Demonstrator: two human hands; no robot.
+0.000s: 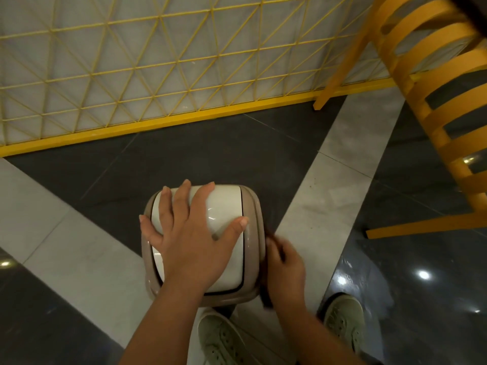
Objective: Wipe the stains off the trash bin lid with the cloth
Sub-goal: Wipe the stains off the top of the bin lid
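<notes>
Trash bin lid (226, 206) sits on its bin on the floor, by the shoes (342, 320). Left hand (189, 233) lies flat and spread on it. Right hand (284, 267) curls round a dark cloth (266, 299) at the lid's right edge. Pushing hard could tip the bin. The cloth is blurry and mostly hidden. No stains show.

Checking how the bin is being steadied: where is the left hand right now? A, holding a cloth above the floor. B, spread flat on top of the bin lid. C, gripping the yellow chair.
B: the left hand lies with fingers spread on the white trash bin lid.
</notes>
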